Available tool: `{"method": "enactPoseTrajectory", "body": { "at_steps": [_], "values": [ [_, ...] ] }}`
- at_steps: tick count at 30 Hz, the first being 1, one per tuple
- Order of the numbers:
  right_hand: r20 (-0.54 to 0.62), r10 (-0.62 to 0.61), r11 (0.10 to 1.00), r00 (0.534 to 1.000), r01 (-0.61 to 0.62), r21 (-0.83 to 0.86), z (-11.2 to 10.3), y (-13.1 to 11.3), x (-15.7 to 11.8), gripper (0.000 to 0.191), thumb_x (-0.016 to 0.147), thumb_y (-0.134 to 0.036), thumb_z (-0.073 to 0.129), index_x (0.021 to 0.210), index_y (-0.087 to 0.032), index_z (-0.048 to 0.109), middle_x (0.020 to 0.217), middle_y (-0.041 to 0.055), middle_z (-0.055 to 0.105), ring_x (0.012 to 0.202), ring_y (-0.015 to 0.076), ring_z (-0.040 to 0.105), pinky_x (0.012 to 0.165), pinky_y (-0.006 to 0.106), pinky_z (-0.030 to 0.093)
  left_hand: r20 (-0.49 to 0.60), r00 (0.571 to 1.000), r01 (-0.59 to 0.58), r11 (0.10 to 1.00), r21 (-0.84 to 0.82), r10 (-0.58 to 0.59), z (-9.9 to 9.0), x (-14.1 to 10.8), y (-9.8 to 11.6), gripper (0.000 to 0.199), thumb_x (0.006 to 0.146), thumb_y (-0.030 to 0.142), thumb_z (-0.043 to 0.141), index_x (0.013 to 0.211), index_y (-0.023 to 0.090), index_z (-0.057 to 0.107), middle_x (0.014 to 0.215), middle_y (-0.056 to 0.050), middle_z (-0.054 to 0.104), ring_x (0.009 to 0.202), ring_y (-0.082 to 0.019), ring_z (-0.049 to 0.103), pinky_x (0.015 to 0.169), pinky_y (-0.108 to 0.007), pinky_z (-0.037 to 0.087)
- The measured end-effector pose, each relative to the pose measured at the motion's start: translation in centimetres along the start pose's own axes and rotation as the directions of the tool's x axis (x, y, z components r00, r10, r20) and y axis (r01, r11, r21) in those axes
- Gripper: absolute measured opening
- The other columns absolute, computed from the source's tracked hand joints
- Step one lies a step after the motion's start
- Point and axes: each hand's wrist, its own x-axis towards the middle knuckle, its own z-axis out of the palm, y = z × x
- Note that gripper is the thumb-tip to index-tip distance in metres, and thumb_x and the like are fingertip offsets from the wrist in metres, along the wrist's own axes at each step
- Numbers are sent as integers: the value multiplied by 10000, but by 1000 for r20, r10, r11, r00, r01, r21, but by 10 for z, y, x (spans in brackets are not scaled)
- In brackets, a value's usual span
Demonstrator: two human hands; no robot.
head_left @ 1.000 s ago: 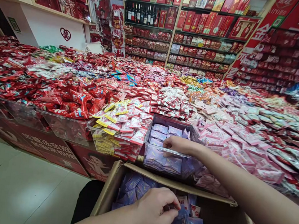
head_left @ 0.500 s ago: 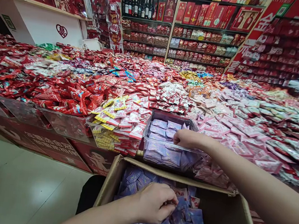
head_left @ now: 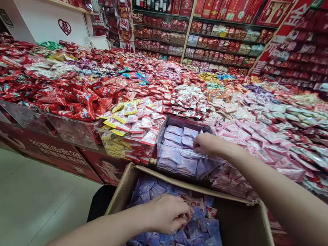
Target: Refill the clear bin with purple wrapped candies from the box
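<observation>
My left hand [head_left: 169, 214] reaches into an open cardboard box [head_left: 268, 235], its fingers curled together among small purple packets [head_left: 202, 239]. What the fingertips hold, if anything, is hidden. Just beyond the knuckles, a red-and-white packet [head_left: 197, 203] lies among the purple ones. My right hand [head_left: 205, 144] is at the right side of a clear plastic bin [head_left: 162, 138]. Its fingers are bent down and closed, and whatever they grip cannot be made out. Inside the bin, lilac packets [head_left: 172, 137] lie stacked in neat rows beside that hand.
Left of the bin is a container of yellow and red-and-white packets [head_left: 131, 119]. Pink packets [head_left: 257, 140] are heaped on the right, red packets [head_left: 80, 100] on the far left. Shelves [head_left: 190, 26] with bottles and red boxes stand behind. Tiled floor [head_left: 23, 197] shows lower left.
The view has tipped slightly downward. My left hand has shifted a little left over the packets, and more of the red-and-white packet shows. My right hand stays at the bin.
</observation>
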Motion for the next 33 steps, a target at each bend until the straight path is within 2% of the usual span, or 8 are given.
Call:
{"method": "enactPoseTrajectory", "body": {
  "at_steps": [2,5,9,14,19,24,30,33],
  "values": [
    [-65,-19,999,998,21,31,-2,2,-1,176,687,-232,536,795,-187,667,749,34,659,713,160,581,566,209,369,28,1000,2,1000,6,-2,1,0,1,134,776,227,466,874,210,556,808,3,615,736,-137,570,628,-195,403],
    [-98,-79,990,992,89,107,-5,-2,4,177,697,-287,539,784,-187,656,743,19,651,687,145,565,553,205,354,52,999,0,1000,17,-1,3,1,1,152,778,243,466,901,214,550,827,0,613,747,-144,571,635,-204,410],
    [1,-160,967,987,157,200,-7,-19,19,281,655,-407,586,804,-178,648,750,18,642,675,142,546,533,205,343,78,997,9,1000,18,-10,6,1,-1,152,778,242,470,904,216,549,842,-4,614,770,-148,573,652,-209,416],
    [127,-218,971,968,202,127,-8,-39,33,437,584,-517,615,823,-151,631,771,54,624,665,171,534,499,230,327,91,996,18,1000,21,-19,4,0,-2,160,770,221,480,916,218,546,873,0,618,801,-151,578,669,-209,419],
    [144,-243,964,959,222,146,-6,-39,37,387,595,-479,620,807,-155,620,760,44,624,649,157,533,489,216,326,109,994,16,997,69,-23,4,0,-2,146,781,264,472,897,216,546,848,1,617,771,-155,583,639,-215,424],
    [131,-158,954,979,118,275,-8,-16,38,267,677,-323,568,878,-154,617,762,26,640,629,121,552,510,192,364,107,994,-9,995,98,-2,5,-1,-1,123,783,263,463,864,212,540,819,3,612,748,-151,578,607,-213,422],
    [149,-12,998,989,22,-61,-3,-15,29,288,610,-248,624,868,-121,645,849,95,649,773,200,585,566,228,389,117,993,10,994,108,-23,8,-2,-2,128,770,274,472,863,222,545,817,0,613,736,-153,581,596,-216,427],
    [85,3,994,996,6,-109,4,-20,29,330,615,-284,619,888,-98,637,877,134,641,812,231,587,577,245,396,126,992,14,993,118,-29,9,-2,-3,140,768,280,469,870,224,547,822,-4,613,735,-158,584,588,-222,433]
  ]
}}
